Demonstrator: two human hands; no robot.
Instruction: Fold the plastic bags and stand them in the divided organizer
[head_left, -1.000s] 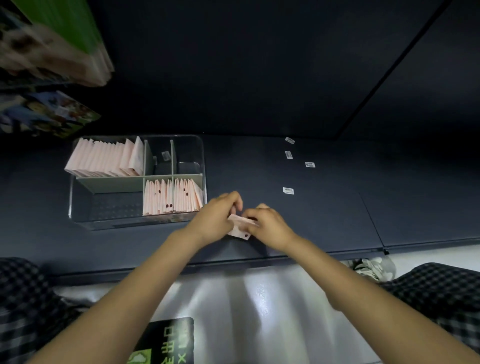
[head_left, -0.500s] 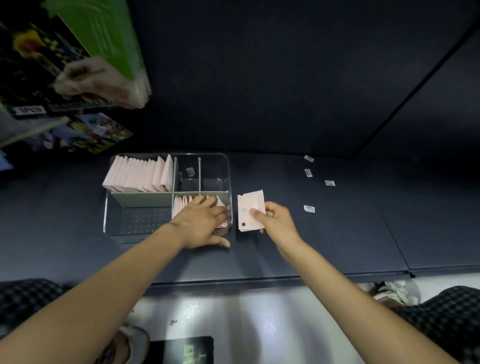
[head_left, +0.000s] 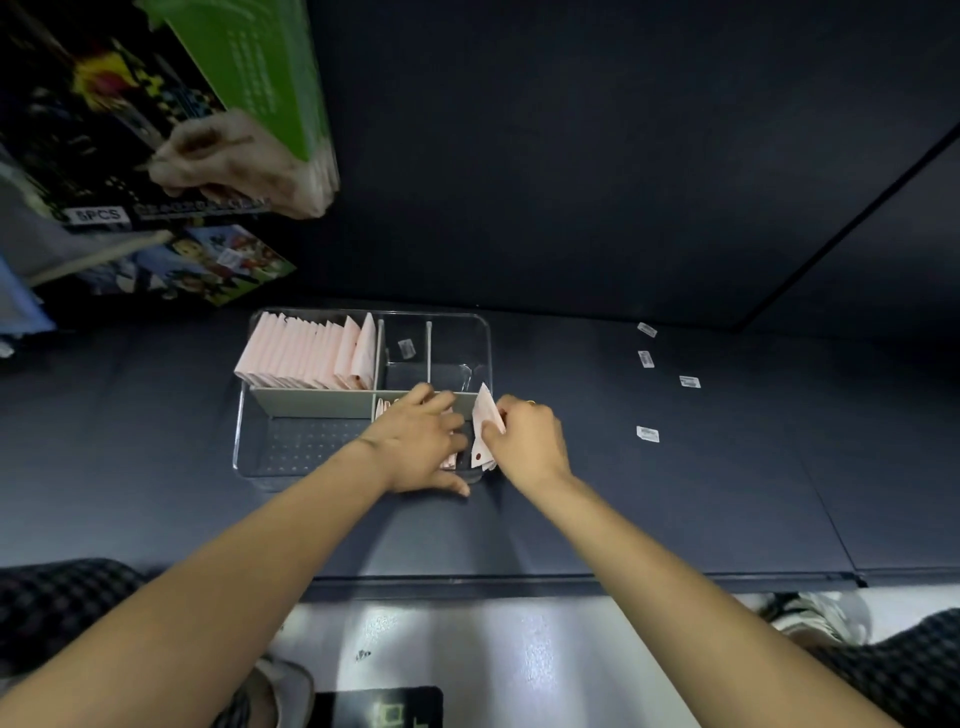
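Note:
A clear divided organizer (head_left: 244, 415) sits on the dark shelf. Its back-left compartment holds a row of folded pink bags (head_left: 306, 353) standing on edge. My left hand (head_left: 421, 441) lies flat over the front-right compartment, pressing the folded bags there aside; most of them are hidden under it. My right hand (head_left: 524, 436) pinches a folded pink-white bag (head_left: 485, 415) with a red dot, held upright at the organizer's right wall, its lower edge inside the compartment.
Several small white label stickers (head_left: 648, 434) lie on the shelf to the right. Boxed goods (head_left: 171, 130) hang over the upper left. The shelf's front edge (head_left: 571, 579) runs below my forearms, with the pale floor and a shoe (head_left: 815, 618) beneath.
My hands left the shelf front, where they were folding the bag. The left went onto the front-right compartment; the right carried the folded bag over and lowered it at the compartment's right side.

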